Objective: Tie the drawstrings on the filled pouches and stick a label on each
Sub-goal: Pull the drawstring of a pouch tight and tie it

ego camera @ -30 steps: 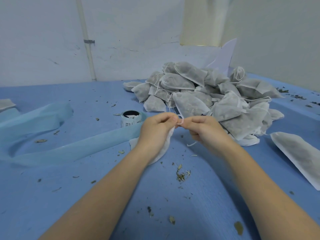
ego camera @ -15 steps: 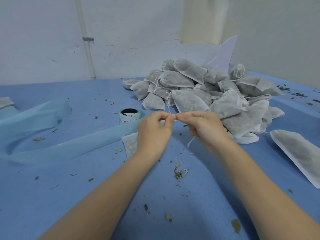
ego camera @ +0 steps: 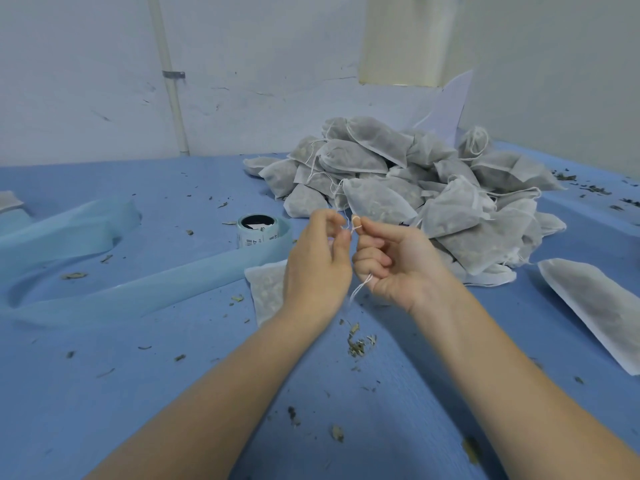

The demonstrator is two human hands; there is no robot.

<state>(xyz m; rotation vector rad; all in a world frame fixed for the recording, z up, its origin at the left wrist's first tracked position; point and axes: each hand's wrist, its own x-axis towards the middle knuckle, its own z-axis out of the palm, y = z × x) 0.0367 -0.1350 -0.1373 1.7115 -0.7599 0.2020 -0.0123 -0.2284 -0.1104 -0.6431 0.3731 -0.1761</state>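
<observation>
The pouch (ego camera: 265, 294) being tied lies flat on the blue desk (ego camera: 166, 393) just under the left hand (ego camera: 318, 261), its white mesh body showing to the left of that wrist. Its drawstring (ego camera: 360, 289) runs up between the two hands: the left hand pinches a strand near its fingertips, and the right hand (ego camera: 394, 265) has the cord looped round its raised forefinger, with a loose tail trailing down out of its curled lower fingers. Half a second ago the fingertips of both hands were pressed together in a tight pinch; now the right hand has rolled palm-up and the hands have parted slightly, so a small loop stands open between them. That looks like the middle of forming the knot, with the end not yet drawn through or pulled snug, so this pouch is not yet closed and carries no label that can be seen. Just beyond the hands sits the roll of labels (ego camera: 258, 232), beside a long pale-blue strip (ego camera: 138, 289) lying across the desk. Behind is a heap of filled pouches (ego camera: 433, 195), many with strings hanging loose, and one more pouch (ego camera: 595, 313) lies apart at the right. Bits of dried herb (ego camera: 358, 344) are scattered about the desk.
</observation>
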